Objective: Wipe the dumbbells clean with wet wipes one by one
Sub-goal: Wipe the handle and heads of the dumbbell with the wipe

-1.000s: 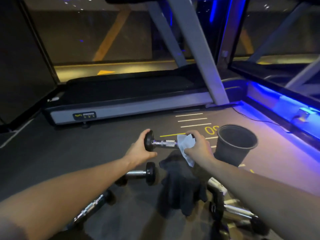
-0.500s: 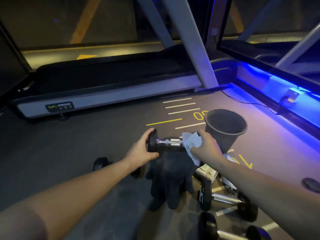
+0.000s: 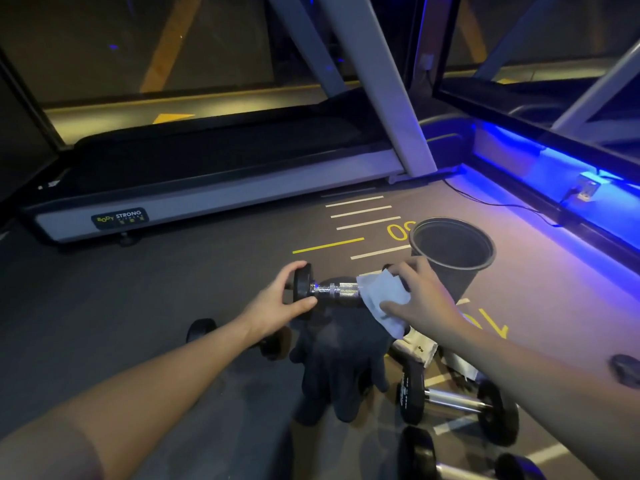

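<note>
Both ends held: left hand [image 3: 277, 308] grips dumbbell [image 3: 332, 289], right hand [image 3: 420, 299] wipe [image 3: 382, 299].

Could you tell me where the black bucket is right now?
The black bucket stands on the floor right of centre, just behind the right hand holding the wipe.

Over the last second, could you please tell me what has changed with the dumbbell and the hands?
The white wet wipe under the right hand has spread further over the right end of the small chrome-handled black dumbbell, which the left hand holds up by its left head. Nothing was let go. Both grips, the black bin and the floor dumbbells look unchanged; only the camera view shifted.
</note>
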Available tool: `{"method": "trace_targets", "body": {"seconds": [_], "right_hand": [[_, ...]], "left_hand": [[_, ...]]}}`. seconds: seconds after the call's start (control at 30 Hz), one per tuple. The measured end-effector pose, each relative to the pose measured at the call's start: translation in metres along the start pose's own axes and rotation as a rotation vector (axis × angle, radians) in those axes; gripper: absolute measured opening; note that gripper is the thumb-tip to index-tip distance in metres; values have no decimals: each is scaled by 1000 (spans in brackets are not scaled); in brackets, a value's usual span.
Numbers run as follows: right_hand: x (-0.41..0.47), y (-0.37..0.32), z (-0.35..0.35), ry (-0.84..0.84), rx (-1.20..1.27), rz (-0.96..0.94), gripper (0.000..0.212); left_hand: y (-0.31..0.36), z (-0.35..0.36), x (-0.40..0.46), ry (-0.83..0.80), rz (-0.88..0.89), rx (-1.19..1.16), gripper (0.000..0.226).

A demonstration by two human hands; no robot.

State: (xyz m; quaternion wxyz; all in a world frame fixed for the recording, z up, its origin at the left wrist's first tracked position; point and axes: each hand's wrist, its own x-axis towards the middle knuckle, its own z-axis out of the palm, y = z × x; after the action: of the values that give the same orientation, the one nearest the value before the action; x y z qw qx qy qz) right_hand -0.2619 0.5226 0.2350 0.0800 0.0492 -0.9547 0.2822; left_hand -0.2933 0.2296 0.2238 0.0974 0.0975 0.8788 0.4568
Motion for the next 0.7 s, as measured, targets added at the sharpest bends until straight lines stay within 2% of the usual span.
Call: {"method": "trace_targets", "body": {"seconds": [0.2,0.3,0.5,0.7], "right_hand": [[16,-10,-1,43,-268,-283,26],[25,-27,-2,-27,-248,-279,19],[47,-58,6,-188,-193,-259,21],[67,-72,21,-170,-187,-279,31]], "left_hand": [[-1,-1,-1,-25,6,-3,70],[1,0,-1,-22,5,-3,73],[0,-2,-2,-28,10,-5,79],[1,-4,-4,-27,30,17,82]]}}
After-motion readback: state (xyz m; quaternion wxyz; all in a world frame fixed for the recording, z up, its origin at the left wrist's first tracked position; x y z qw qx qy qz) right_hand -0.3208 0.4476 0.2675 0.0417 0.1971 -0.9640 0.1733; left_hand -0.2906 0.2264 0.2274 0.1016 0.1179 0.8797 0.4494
